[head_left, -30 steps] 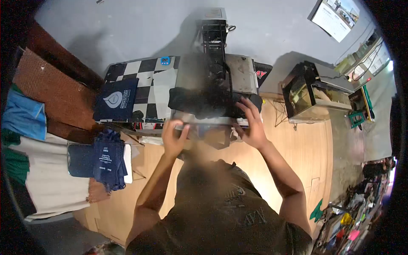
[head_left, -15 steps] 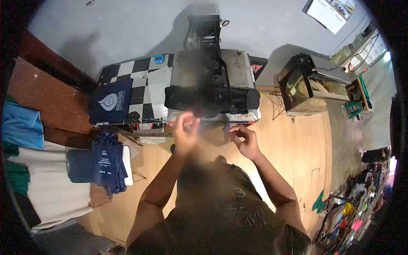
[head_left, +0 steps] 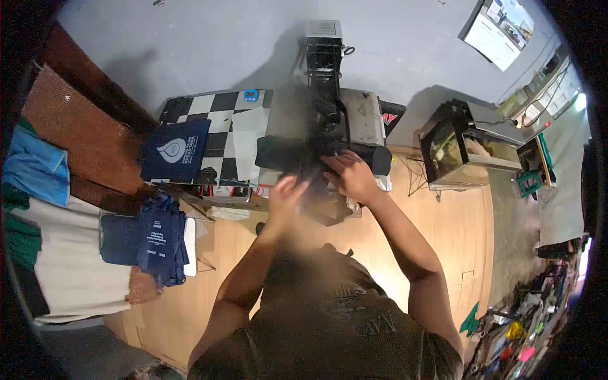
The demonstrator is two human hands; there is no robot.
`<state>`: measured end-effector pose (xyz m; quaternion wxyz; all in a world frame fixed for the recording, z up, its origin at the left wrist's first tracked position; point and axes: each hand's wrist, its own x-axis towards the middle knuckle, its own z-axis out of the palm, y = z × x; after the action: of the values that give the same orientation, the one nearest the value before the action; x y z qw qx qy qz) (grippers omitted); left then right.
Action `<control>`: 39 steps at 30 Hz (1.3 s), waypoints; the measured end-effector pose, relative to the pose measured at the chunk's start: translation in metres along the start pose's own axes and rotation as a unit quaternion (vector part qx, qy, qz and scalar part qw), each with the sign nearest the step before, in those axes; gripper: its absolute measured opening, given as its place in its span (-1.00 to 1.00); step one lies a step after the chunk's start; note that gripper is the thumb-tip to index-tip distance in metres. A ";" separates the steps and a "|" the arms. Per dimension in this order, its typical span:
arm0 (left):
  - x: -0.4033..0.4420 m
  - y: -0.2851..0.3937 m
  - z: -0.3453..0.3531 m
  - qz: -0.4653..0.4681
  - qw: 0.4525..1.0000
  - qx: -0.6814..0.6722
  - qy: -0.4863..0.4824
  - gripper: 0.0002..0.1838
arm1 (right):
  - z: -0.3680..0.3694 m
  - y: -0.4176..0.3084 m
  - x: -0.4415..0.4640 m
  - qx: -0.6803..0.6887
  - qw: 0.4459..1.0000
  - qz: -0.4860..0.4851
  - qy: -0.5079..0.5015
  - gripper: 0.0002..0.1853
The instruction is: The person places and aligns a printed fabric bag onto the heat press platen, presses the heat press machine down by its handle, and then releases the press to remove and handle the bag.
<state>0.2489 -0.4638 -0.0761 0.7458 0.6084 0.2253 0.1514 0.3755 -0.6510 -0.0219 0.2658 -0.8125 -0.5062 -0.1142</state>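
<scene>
Reaches forward and inward with left hand [head_left: 288, 195] close beside right hand [head_left: 353, 177]. Curls fingers [head_left: 334, 166] at the near edge of the black piece [head_left: 278, 152] lying across the machine [head_left: 324, 66]; cannot tell whether gripping or released.

Black cloth-like piece [head_left: 278, 152]: dark, plain, wider than deep. Lies along the front edge of the checkered table [head_left: 218, 120], right half, reaching the right front corner. Right end bulges rounded; left end looks flatter. Middle blurred, can't tell folded or rolled.
</scene>
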 end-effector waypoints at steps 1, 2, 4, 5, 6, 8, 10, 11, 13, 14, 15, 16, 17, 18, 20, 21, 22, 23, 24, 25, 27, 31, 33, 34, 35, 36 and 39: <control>0.003 -0.005 -0.006 0.018 0.999 0.011 -0.036 -0.75 | 0.000 -0.002 0.000 0.000 1.000 0.006 0.009 -0.56; 0.005 -0.010 -0.010 0.035 0.997 0.022 -0.072 -0.76 | 0.000 -0.003 0.000 -0.001 1.000 0.014 0.017 -0.57; -0.001 0.010 -0.007 0.002 0.995 0.079 -0.057 -0.72 | 0.001 -0.003 0.002 0.003 1.000 0.013 0.009 -0.58; 0.000 0.010 -0.006 0.107 0.980 0.162 -0.037 -0.72 | 0.001 -0.002 0.003 0.007 1.000 0.011 0.002 -0.58; 0.001 0.010 -0.004 0.210 0.947 0.242 -0.016 -0.71 | 0.000 -0.003 0.005 0.007 1.000 0.009 0.002 -0.58; 0.003 0.000 -0.004 0.250 0.911 0.327 0.020 -0.73 | -0.002 -0.006 0.008 0.004 0.999 0.024 -0.027 -0.54; 0.005 -0.011 -0.004 0.286 0.866 0.407 0.054 -0.73 | 0.006 -0.005 0.006 -0.012 0.999 0.024 -0.028 -0.53; 0.008 -0.016 -0.003 0.338 0.858 0.378 0.080 -0.75 | 0.009 -0.003 0.006 -0.030 0.999 0.027 -0.028 -0.52; 0.007 -0.006 0.005 0.464 0.796 0.366 0.127 -0.75 | 0.009 -0.001 0.006 -0.038 0.999 0.022 -0.026 -0.51; 0.003 -0.001 0.004 0.462 0.797 0.367 0.127 -0.75 | 0.010 -0.002 0.004 -0.044 0.999 0.019 -0.023 -0.51; 0.001 0.008 0.002 0.511 0.776 0.365 0.068 -0.72 | 0.011 -0.003 0.003 -0.044 0.999 0.019 -0.021 -0.51; 0.003 0.016 0.003 0.559 0.748 0.359 0.010 -0.70 | 0.011 -0.002 0.005 -0.045 0.999 0.017 -0.022 -0.52; 0.001 0.020 0.006 0.538 0.773 0.331 -0.052 -0.66 | 0.011 -0.002 0.005 -0.044 0.999 0.018 -0.023 -0.53; -0.004 0.016 0.010 0.538 0.773 0.331 -0.056 -0.66 | 0.010 -0.002 0.004 -0.044 0.999 0.021 -0.023 -0.53; -0.014 0.006 0.020 0.211 0.951 0.213 -0.080 -0.66 | 0.008 -0.004 0.004 -0.035 0.999 0.022 -0.025 -0.54; -0.005 -0.011 0.019 0.078 0.987 0.053 -0.128 -0.66 | 0.009 -0.002 0.004 -0.036 0.999 0.022 -0.026 -0.54; -0.002 -0.013 0.021 0.077 0.987 0.052 -0.128 -0.66 | 0.012 0.000 0.003 -0.032 0.999 0.021 -0.021 -0.54; 0.004 -0.013 0.023 0.022 0.993 -0.024 -0.117 -0.68 | 0.014 0.001 0.002 -0.029 0.999 0.019 -0.017 -0.54; 0.010 -0.012 0.025 -0.033 0.989 -0.100 -0.107 -0.69 | 0.015 0.001 0.001 -0.030 0.999 0.020 -0.016 -0.54; 0.014 -0.011 0.029 -0.088 0.976 -0.176 -0.096 -0.68 | 0.015 0.001 0.000 -0.038 0.999 0.014 -0.004 -0.54; 0.018 -0.010 0.036 -0.085 0.980 -0.170 -0.068 -0.66 | 0.015 0.001 -0.001 -0.048 0.999 0.010 0.007 -0.54; 0.036 0.003 0.040 -0.102 0.976 -0.189 -0.037 -0.69 | 0.012 -0.001 0.001 -0.015 1.000 0.024 0.004 -0.56; 0.034 0.036 0.050 -0.147 0.958 -0.242 -0.041 -0.82 | 0.009 -0.003 0.001 -0.008 1.000 0.028 -0.001 -0.55; 0.037 0.037 0.051 -0.144 0.958 -0.243 -0.042 -0.82 | 0.006 -0.005 0.001 0.004 1.000 0.031 0.000 -0.53; 0.041 0.037 0.051 -0.152 0.959 -0.228 -0.069 -0.86 | 0.005 -0.006 0.002 0.016 0.999 0.034 -0.001 -0.51; 0.042 0.040 0.051 -0.160 0.959 -0.212 -0.096 -0.90 | 0.005 -0.006 0.002 0.014 0.999 0.032 0.000 -0.51; 0.043 0.045 0.053 -0.167 0.952 -0.225 -0.125 -0.72 | 0.011 -0.003 0.000 0.018 0.999 0.039 0.021 -0.46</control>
<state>0.3153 -0.4767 -0.0304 0.9004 0.3921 0.1885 -0.0060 0.3717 -0.6435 -0.0301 0.2953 -0.8239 -0.4706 -0.1122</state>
